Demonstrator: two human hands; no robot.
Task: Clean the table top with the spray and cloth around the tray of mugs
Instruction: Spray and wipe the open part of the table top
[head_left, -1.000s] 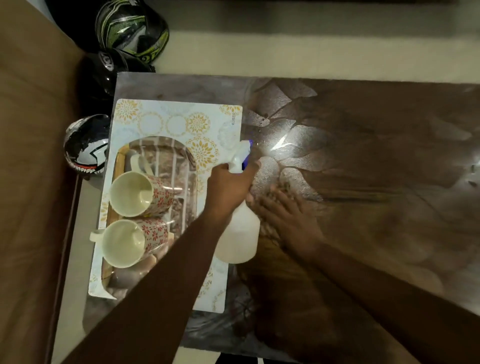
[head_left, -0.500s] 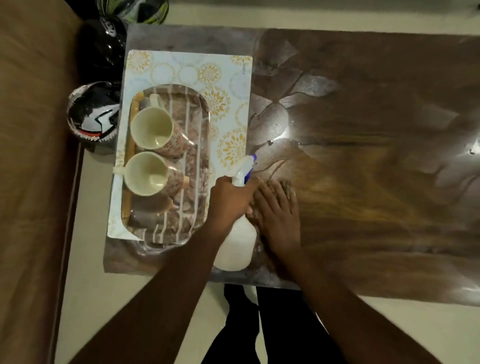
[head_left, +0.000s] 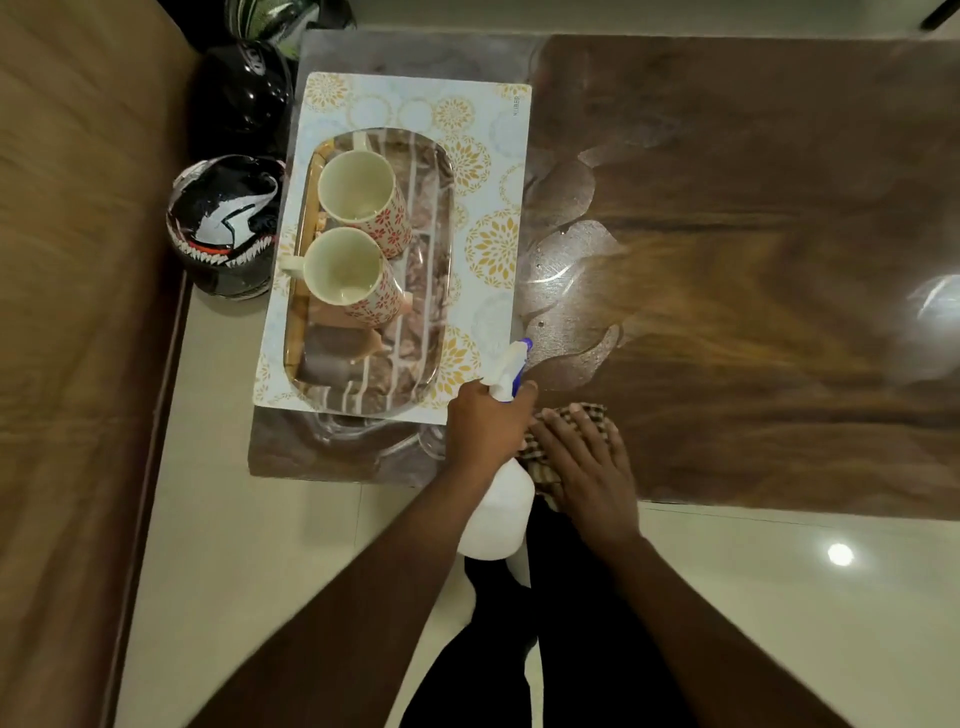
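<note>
My left hand (head_left: 485, 426) grips the neck of a white spray bottle (head_left: 496, 512) with a blue-tipped nozzle, held over the table's near edge and aimed at the top. Beside it my right hand (head_left: 589, 462) lies flat, fingers straight, pressing a checked cloth (head_left: 571, 415) onto the glossy brown table top (head_left: 753, 260). Left of both hands a shiny tray (head_left: 426, 291) holds two flower-patterned mugs (head_left: 358, 197) (head_left: 343, 270) and stands on a patterned mat (head_left: 488, 171).
Wet patches (head_left: 566, 291) glisten on the table just right of the mat. Three helmets sit on the floor at the table's left end, the nearest (head_left: 223, 223) black and white with teeth. A brown sofa (head_left: 78, 312) fills the left side. My dark-trousered legs (head_left: 545, 649) stand at the near edge.
Both hands have drawn back toward the table's near edge, the right one sliding the cloth with it. The view has shifted so more of the floor and my legs show.
</note>
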